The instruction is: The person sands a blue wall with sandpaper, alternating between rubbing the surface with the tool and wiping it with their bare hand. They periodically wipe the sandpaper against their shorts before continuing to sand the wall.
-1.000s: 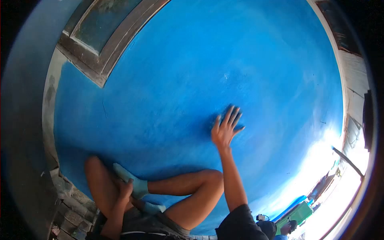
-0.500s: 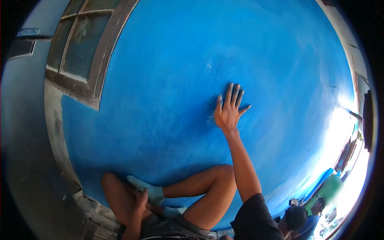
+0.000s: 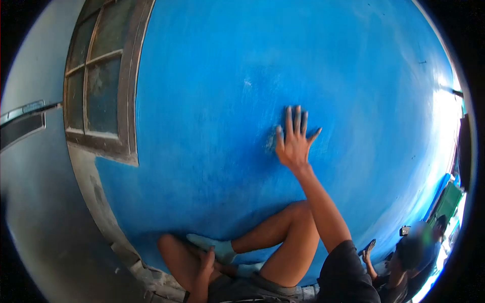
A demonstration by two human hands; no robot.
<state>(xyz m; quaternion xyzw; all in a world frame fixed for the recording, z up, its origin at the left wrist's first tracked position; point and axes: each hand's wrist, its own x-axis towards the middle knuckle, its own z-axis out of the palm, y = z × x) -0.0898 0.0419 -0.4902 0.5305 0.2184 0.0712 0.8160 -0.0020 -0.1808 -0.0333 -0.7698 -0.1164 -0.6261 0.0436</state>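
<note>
My right hand lies against the blue wall with its fingers spread and pointing up. Dark smudges show on its fingers, and nothing is in it. Just left of the thumb is a rough, pale scuffed patch on the wall. Low in the view, my left hand rests at my crossed legs, beside a foot in a light blue sock. Its thumb points up, while its other fingers are mostly hidden, so what they hold, if anything, cannot be made out.
A wooden-framed window is at the upper left, beside a grey surface. Broken masonry runs along the wall's foot. At the lower right are other people, one with a raised hand, and a green object behind them.
The view has shifted and turned, and the window now appears lower. My right hand has moved slightly right across the wall. Another person's raised hand now shows at the lower right.
</note>
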